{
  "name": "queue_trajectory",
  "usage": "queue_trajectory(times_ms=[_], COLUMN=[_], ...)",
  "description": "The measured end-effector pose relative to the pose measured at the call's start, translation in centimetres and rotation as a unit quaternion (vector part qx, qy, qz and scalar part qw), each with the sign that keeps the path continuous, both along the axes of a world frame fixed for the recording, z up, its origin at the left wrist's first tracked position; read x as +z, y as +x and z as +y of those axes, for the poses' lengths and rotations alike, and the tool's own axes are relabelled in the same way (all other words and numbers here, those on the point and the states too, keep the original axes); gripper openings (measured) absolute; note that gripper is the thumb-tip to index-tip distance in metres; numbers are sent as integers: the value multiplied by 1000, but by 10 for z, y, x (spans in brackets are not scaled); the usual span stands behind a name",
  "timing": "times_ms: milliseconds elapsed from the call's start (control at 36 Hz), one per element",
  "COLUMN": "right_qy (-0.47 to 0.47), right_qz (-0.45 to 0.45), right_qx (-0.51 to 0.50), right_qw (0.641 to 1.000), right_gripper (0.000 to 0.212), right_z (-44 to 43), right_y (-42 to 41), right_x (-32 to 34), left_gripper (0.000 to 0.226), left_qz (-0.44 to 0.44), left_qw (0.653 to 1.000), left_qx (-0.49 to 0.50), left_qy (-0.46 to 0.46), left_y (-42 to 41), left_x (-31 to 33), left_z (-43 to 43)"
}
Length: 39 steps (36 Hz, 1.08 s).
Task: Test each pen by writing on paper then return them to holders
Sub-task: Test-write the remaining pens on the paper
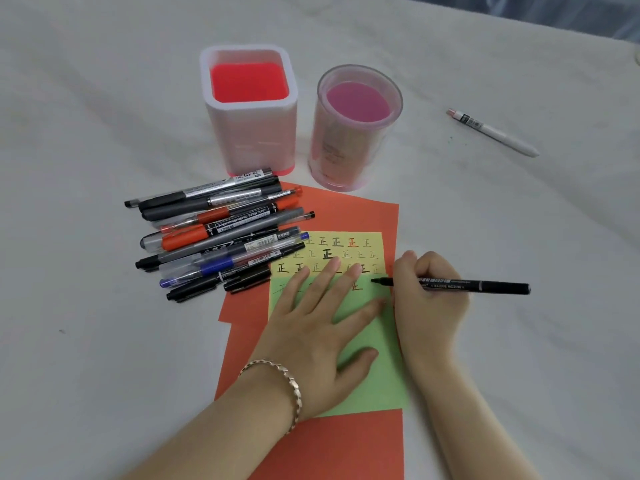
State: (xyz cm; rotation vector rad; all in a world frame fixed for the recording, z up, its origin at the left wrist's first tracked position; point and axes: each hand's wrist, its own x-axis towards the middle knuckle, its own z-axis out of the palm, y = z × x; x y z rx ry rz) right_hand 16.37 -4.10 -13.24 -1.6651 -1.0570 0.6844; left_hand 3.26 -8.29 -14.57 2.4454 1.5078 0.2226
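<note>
Head view: the right hand (427,299) grips a slim black felt-tip marker (474,285), its uncapped tip pointing left at the right edge of the pale green paper sheet (377,382). The left hand (311,327) lies flat on that sheet with its fingers spread, its fingertips just beside the marker tip. A heap of mixed pens (214,233) lies to the left. A square white-and-red plastic holder (249,109) and a round pink plastic holder (349,133) stand behind.

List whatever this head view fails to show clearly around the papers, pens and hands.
Head view, all items:
- Written marks on the green paper sheet: partly covered by the flat left hand.
- Print on the black marker pen in the right hand: too small.
- Lower pens in the pen pile: buried under others.
- Orange paper sheet: near edge cut by the frame bottom.
</note>
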Motion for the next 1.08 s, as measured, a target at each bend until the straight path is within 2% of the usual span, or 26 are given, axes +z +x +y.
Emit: queue_trajectory(times_ms=[194,389,1083], right_qy=[12,11,1], right_qz=[-21,-16,0], right_qx=[7,14,2], right_qw=[1000,1000,1000], right_gripper=[46,37,35], right_z=[0,1,0], right_y=[2,0,3], right_x=[-3,-3,-5], left_gripper=[48,48,50], left_qz=[-14,-12,-5], left_qw=[1000,1000,1000], left_qx=[3,4,7], left_qy=[1,1,-1], left_y=[0,1,1], left_x=[0,0,0], left_z=[0,0,0])
